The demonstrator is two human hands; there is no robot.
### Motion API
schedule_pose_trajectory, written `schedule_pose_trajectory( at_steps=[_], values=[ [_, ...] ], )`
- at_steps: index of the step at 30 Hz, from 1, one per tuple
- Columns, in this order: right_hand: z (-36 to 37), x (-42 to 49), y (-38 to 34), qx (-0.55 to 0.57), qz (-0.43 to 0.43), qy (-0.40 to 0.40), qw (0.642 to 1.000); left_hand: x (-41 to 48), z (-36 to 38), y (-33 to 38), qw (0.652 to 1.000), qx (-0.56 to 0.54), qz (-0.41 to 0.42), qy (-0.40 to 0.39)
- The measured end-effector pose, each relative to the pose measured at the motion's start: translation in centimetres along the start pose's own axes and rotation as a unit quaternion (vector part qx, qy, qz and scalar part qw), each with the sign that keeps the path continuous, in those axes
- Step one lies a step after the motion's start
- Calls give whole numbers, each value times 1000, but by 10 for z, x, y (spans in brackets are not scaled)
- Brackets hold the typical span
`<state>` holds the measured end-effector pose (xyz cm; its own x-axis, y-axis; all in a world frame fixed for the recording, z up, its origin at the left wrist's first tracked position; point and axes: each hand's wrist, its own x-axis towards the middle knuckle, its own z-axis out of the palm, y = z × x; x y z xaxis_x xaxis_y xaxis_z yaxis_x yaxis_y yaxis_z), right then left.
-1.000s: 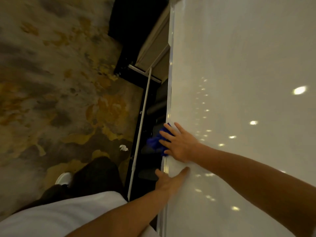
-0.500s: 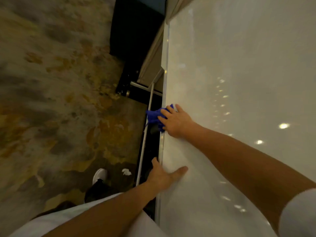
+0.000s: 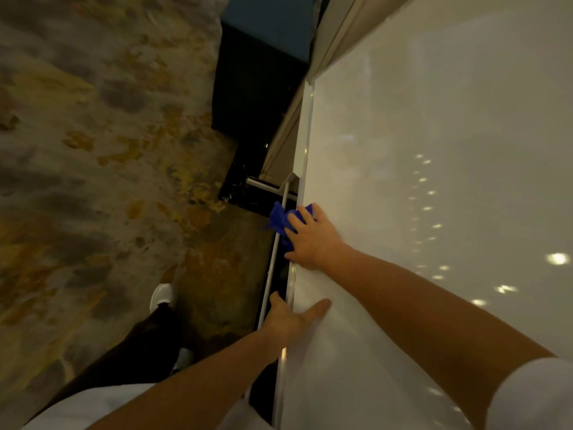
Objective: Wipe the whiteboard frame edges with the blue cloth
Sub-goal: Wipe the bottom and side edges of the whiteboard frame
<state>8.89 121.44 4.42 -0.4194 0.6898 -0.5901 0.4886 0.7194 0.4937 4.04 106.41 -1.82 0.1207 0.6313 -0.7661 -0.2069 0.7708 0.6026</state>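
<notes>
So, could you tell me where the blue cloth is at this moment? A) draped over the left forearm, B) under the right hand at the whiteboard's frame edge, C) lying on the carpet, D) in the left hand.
B: the blue cloth is bunched under the right hand at the whiteboard frame edge, while the left hand rests bare on the board.

Right hand (image 3: 313,240) fingers curled, gripping; left hand (image 3: 286,321) flat, thumb splayed.

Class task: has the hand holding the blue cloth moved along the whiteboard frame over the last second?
Yes. The right hand with the blue cloth has slid up the frame edge, away from the bracing left hand and toward the stand's crossbar.
</notes>
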Motion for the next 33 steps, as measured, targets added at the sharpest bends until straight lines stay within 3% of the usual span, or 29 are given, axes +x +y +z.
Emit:
schedule_pose_trajectory(
  at_steps=[4,9,12,14,15,17,22,26,30,33],
  values=[
    [15,15,-7,-2,-86,-22,996,36,1,38,1000,3,19,-19],
    [-6,80,69,-10,-3,2,1000,93,-8,103,998,-18,-20,-55],
    [-5,82,78,19,-37,-16,999,126,-14,136,993,37,-23,-106],
    [-8,84,90,12,-75,-47,996,140,-20,157,988,-50,-85,-123],
    [-15,91,104,6,-80,-55,995,145,-22,164,990,-60,-90,-93],
    [-27,111,135,-11,-82,-57,995,151,-26,180,996,-7,-45,-80],
    [-47,132,179,-45,-120,-93,987,178,-23,215,988,-54,-41,-142],
    [-52,147,207,-23,-58,-75,995,191,-36,239,974,-44,-110,-194],
    [-57,194,242,-32,-1,-77,997,218,-60,271,932,-42,-216,-289],
    [-54,234,246,-14,16,-51,998,247,-66,303,939,-64,-219,-259]
  ],
)
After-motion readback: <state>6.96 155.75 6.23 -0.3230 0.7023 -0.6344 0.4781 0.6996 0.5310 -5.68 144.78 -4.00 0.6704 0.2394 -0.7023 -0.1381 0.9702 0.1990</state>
